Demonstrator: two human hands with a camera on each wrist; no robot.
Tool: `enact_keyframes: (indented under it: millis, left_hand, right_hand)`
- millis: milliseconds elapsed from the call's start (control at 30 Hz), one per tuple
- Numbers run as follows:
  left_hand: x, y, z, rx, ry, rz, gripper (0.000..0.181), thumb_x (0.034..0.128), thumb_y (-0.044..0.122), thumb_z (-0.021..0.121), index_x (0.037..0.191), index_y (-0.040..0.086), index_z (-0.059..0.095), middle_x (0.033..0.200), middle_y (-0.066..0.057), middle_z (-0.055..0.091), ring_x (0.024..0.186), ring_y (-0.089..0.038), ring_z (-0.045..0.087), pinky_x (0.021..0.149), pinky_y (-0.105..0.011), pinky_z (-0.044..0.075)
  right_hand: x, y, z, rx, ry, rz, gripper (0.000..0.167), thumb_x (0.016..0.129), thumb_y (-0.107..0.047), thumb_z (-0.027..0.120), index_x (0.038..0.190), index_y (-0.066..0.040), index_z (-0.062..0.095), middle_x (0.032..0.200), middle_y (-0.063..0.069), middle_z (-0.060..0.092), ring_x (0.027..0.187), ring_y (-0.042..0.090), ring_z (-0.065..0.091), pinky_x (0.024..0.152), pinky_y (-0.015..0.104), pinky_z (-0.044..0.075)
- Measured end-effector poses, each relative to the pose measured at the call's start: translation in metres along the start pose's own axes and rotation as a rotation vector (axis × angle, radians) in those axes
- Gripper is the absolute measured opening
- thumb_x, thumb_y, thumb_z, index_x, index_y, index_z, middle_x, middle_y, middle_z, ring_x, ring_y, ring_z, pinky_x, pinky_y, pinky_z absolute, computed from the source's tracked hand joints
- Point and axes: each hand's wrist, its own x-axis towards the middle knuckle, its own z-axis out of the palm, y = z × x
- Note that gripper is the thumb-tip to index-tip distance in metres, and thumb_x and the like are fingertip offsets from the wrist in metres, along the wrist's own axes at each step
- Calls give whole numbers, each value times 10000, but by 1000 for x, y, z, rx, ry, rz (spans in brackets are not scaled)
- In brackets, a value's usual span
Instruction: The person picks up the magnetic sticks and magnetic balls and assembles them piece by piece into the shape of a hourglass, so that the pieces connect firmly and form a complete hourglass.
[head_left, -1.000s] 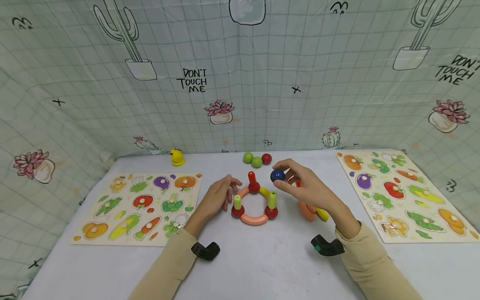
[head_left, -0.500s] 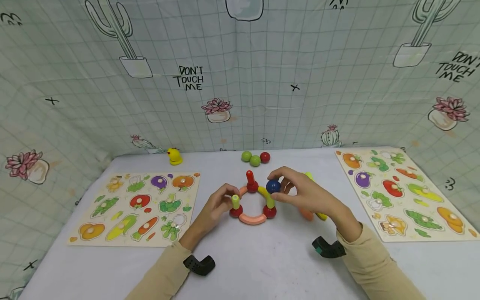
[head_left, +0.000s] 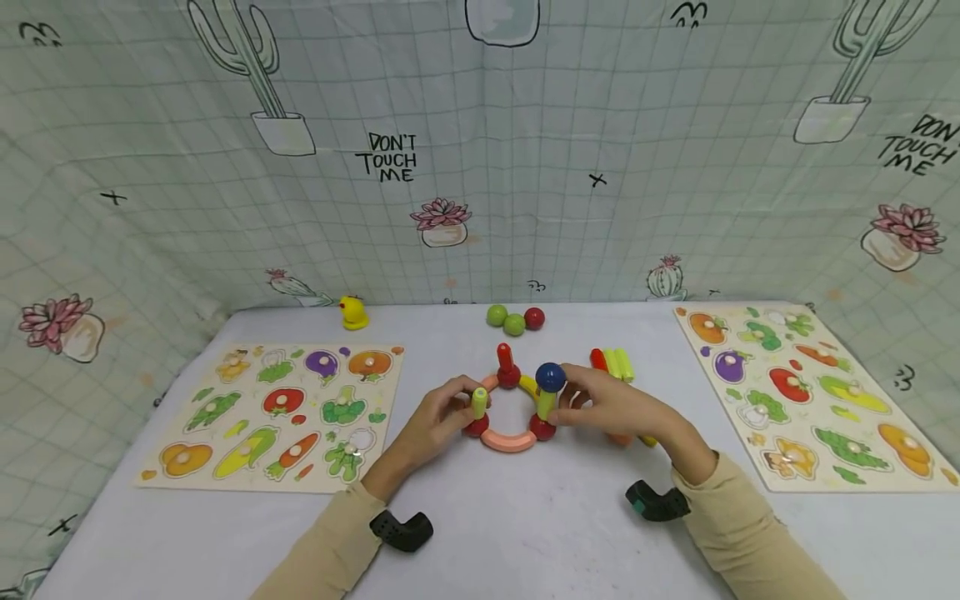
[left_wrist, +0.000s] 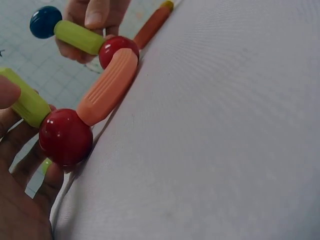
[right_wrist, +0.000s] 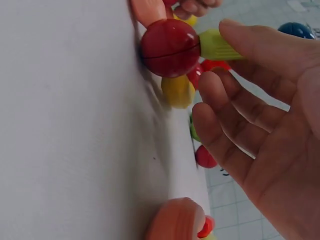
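A ring of curved pieces and red balls lies mid-table, with a salmon curved piece [head_left: 508, 441] at its front. My left hand [head_left: 433, 423] pinches the upright left yellow-green stick [head_left: 479, 403], its lower fingers beside the red ball [left_wrist: 66, 137] underneath. On the ring's right, my right hand [head_left: 618, 407] holds another yellow-green stick [left_wrist: 78, 37] between thumb and fingers. A blue ball [head_left: 551, 377] sits on top of that stick, and a red ball [right_wrist: 170, 48] is at its foot. At the back of the ring a red stick [head_left: 505, 358] stands on a red ball [head_left: 508, 377].
Loose yellow-green sticks [head_left: 619, 364] and a red one lie beyond my right hand; curved pieces are partly hidden under it. Green balls [head_left: 513, 324] and a red ball [head_left: 534, 318] sit behind. Vegetable puzzle boards [head_left: 247, 485] flank both sides. A yellow duck [head_left: 353, 313] stands back left.
My right hand has brought the blue ball left onto the right yellow-green stick and shifted its fingers down to the stick. My left hand has come to the left stick and grips it.
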Motion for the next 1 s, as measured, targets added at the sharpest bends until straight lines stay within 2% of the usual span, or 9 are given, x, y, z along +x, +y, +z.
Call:
enact_keyframes:
  millis: [200, 367, 633, 800, 1000]
  left_hand:
    - [1, 1, 2, 49, 10, -20, 193, 923, 28, 535, 1108, 12, 585, 1009, -155, 639, 907, -200, 532, 806, -268, 447]
    - [1, 2, 2, 89, 19, -75, 211, 935, 87, 555, 1141, 66, 597, 1033, -86, 661, 954, -161, 546, 831, -248, 450]
    - [-1, -1, 2, 158, 32, -140, 294, 920, 170, 605, 1209, 122, 632, 971, -43, 649, 819, -141, 529, 736, -210, 446]
    - [0, -2, 2, 167, 34, -126, 281, 912, 165, 619, 1189, 130, 641, 973, -41, 657, 815, -133, 532, 735, -212, 449]
    - [-1, -2, 5, 173, 42, -134, 266, 901, 141, 631, 1165, 111, 646, 980, -63, 661, 818, -154, 525, 738, -264, 453]
  right_hand:
    - [2, 2, 7, -19, 9, -22, 264, 895, -313, 641, 1110, -171, 582, 959, -51, 633, 895, 138, 582, 776, 276, 499]
    - [5, 0, 9, -48, 25, -63, 284, 905, -305, 629, 1141, -152, 587, 981, -66, 636, 901, 121, 582, 786, 263, 499]
    - [5, -5, 12, -75, 35, -77, 239, 908, -291, 625, 1109, -172, 573, 966, -65, 622, 880, 112, 574, 774, 254, 495]
    - [7, -8, 16, -90, 38, -118, 171, 907, -284, 628, 1048, -204, 574, 931, -82, 587, 864, 102, 561, 773, 241, 495]
    - [9, -10, 25, -130, 56, -131, 143, 900, -264, 639, 1008, -215, 559, 839, -84, 532, 789, 92, 530, 691, 215, 473]
